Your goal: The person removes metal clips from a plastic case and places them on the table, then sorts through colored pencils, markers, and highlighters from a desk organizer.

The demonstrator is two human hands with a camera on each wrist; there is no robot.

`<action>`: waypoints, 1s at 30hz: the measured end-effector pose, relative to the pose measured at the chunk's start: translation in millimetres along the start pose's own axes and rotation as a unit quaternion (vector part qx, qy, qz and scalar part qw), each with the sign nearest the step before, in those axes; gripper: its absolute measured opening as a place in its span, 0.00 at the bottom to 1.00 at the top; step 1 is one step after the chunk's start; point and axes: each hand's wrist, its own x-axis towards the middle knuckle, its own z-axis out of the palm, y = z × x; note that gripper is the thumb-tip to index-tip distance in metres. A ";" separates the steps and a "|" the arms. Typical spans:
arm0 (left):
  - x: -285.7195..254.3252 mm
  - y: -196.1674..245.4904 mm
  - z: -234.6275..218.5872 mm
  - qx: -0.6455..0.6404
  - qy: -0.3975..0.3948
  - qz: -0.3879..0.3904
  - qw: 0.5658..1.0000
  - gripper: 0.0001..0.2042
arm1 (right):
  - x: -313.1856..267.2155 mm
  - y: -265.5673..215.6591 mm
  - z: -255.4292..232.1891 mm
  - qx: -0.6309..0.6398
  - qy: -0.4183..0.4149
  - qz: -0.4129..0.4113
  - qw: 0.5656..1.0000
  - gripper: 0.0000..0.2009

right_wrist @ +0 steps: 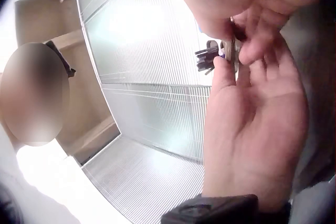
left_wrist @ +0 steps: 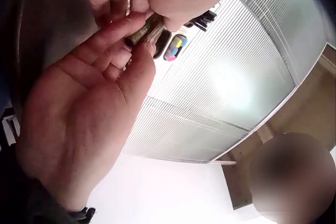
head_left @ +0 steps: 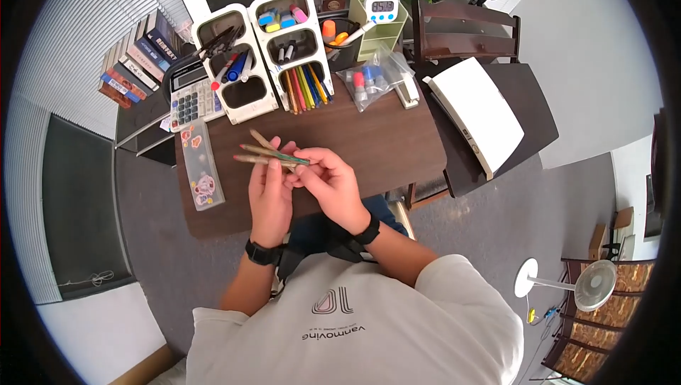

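Note:
Several slim brown pencils (head_left: 257, 159) with coloured tips are held together above the front part of the brown table. The left hand (head_left: 272, 197) grips them between thumb and fingers, their tips pointing left. At their other end the right hand (head_left: 332, 185) pinches them, its fingertips close to the left ones; a green length shows there. In the left wrist view the left hand (left_wrist: 89, 98) pinches the pencils (left_wrist: 137, 36) beside the other hand. The right wrist view has the right hand (right_wrist: 257, 113) with thumb and fingers on a pencil (right_wrist: 230, 50); the rest is hidden by the hands.
A clear case with stickers (head_left: 202, 165) lies at the table's left. Behind stand a white organizer (head_left: 250, 110) with pens and coloured pencils, a calculator (head_left: 195, 101), a bag of bottles (head_left: 374, 80) and a stapler (head_left: 407, 93). A white box file (head_left: 477, 117) rests at the right.

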 end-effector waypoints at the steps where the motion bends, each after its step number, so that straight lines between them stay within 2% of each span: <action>1: 2.9 -3.4 -4.5 0.018 -0.013 0.012 1.000 0.21 | -1.0 -0.1 -3.4 -0.008 -0.011 0.008 1.000 0.13; 4: 8.2 -7.8 -11.5 0.028 -0.032 0.035 0.998 0.17 | 3.9 1.5 -6.4 0.008 -0.006 0.009 1.000 0.11; 5: 9.9 -11.3 -17.0 0.040 -0.030 0.051 0.997 0.15 | 6.4 10.8 -8.1 -0.034 -0.007 -0.036 0.999 0.09; 6: 11.1 -12.3 -16.2 0.052 -0.029 0.068 0.996 0.13 | 7.6 10.2 -6.2 -0.034 -0.014 -0.038 0.999 0.09; 8: 11.4 -10.6 -11.8 0.047 -0.007 0.084 0.995 0.10 | 8.1 5.3 -3.5 -0.173 -0.018 -0.061 0.983 0.09; 9: 15.4 -14.4 -23.6 0.095 -0.002 0.108 0.990 0.09 | 10.2 3.8 -3.8 -0.234 -0.024 -0.076 0.969 0.10; 10: 16.8 -16.8 -26.1 0.142 0.004 0.132 0.981 0.08 | 12.6 1.9 -4.2 -0.233 -0.031 -0.077 0.969 0.10; 11: 19.5 -21.3 -25.7 0.202 0.043 0.181 0.962 0.05 | 14.6 0.0 -4.2 -0.295 -0.044 -0.093 0.950 0.10; 12: 19.5 -21.4 -21.4 0.200 0.046 0.186 0.961 0.05 | 16.5 -1.2 -4.1 -0.356 -0.056 -0.110 0.926 0.11; 14: 18.6 -20.6 -14.9 0.231 0.061 0.196 0.951 0.04 | 18.5 1.5 -4.7 -0.353 -0.056 -0.128 0.925 0.12; 16: 18.0 -23.2 -14.3 0.234 0.058 0.214 0.947 0.07 | 20.6 5.2 -7.5 -0.386 -0.030 -0.197 0.901 0.12; 18: 18.8 -27.6 -14.5 0.254 0.051 0.229 0.938 0.10 | 22.0 8.0 -8.6 -0.392 -0.028 -0.203 0.897 0.12; 19: 19.7 -28.5 -20.6 0.281 0.052 0.210 0.935 0.13 | 22.9 9.0 -8.8 -0.401 -0.028 -0.199 0.894 0.12; 21: 23.0 -32.6 -21.3 0.274 0.038 0.217 0.936 0.13 | 26.4 11.3 -10.2 -0.409 -0.029 -0.197 0.891 0.11; 24: 23.8 -32.5 -19.2 0.277 0.023 0.213 0.936 0.15 | 32.2 15.9 -14.3 -0.455 -0.038 -0.201 0.866 0.10; 26: 20.1 -30.0 -16.3 0.294 0.000 0.211 0.932 0.17 | 34.6 17.0 -17.7 -0.465 -0.042 -0.239 0.851 0.07; 27: 20.9 -28.8 -18.7 0.293 0.000 0.214 0.932 0.17 | 34.5 12.1 -16.9 -0.465 -0.044 -0.241 0.851 0.07; 29: 23.0 -24.0 -26.1 0.289 -0.051 0.192 0.936 0.19 | 32.4 1.5 -17.3 -0.493 -0.084 -0.165 0.850 0.07; 30: 24.1 -22.0 -27.5 0.294 -0.056 0.193 0.935 0.19 | 31.9 1.3 -16.6 -0.490 -0.079 -0.168 0.852 0.07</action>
